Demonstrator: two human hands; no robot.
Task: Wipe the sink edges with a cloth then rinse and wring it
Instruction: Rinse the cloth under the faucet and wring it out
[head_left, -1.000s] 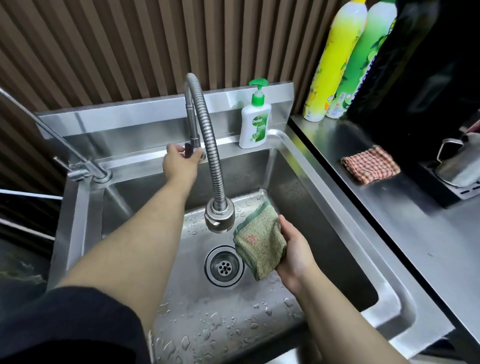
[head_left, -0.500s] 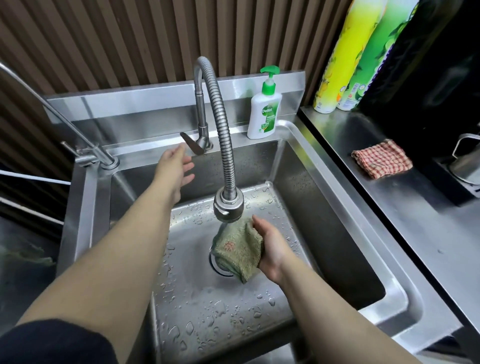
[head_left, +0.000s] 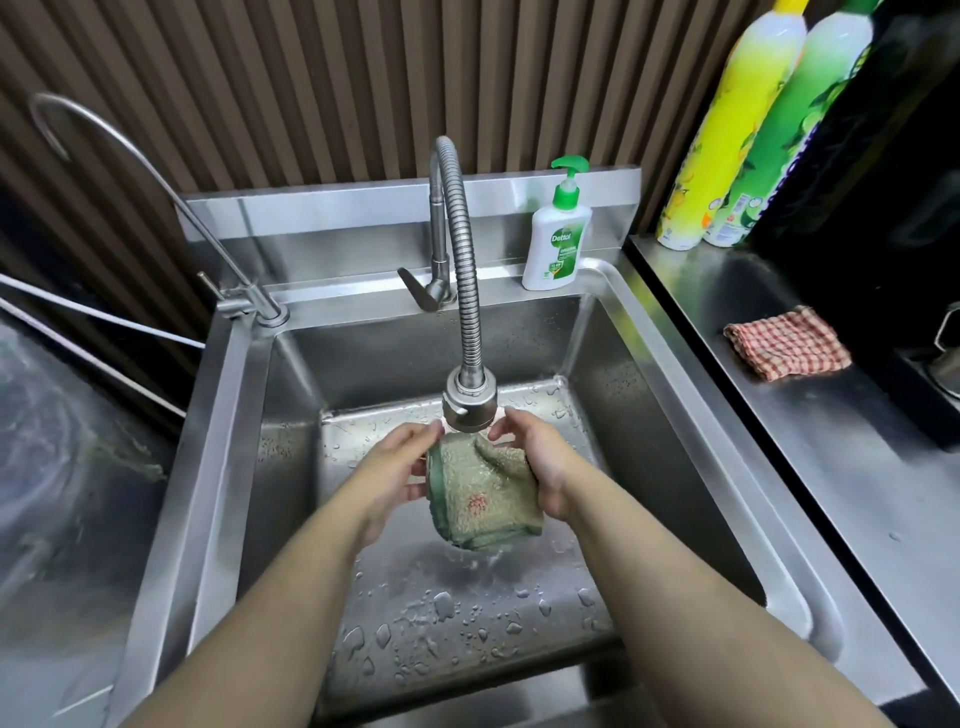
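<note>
A green terry cloth (head_left: 480, 493) with a small red mark hangs wet over the middle of the steel sink (head_left: 670, 395). My left hand (head_left: 400, 467) grips its left edge and my right hand (head_left: 540, 462) grips its right edge. Both hands hold it just under the spray head of the flexible metal faucet (head_left: 467, 291). Water runs off the cloth's lower corner onto the sink floor. The drain is hidden behind the cloth. The faucet's lever handle (head_left: 415, 288) points to the left.
A hand soap pump bottle (head_left: 558, 239) stands on the sink's back ledge. A thin second tap (head_left: 244, 301) sits at the back left corner. On the right counter lie a red checked cloth (head_left: 787, 345), two tall detergent bottles (head_left: 727, 135) and a kettle (head_left: 948, 358).
My left hand left the faucet lever and came down to take the cloth's left edge. The cloth moved under the spray head and is now soaked, with water running off it.
</note>
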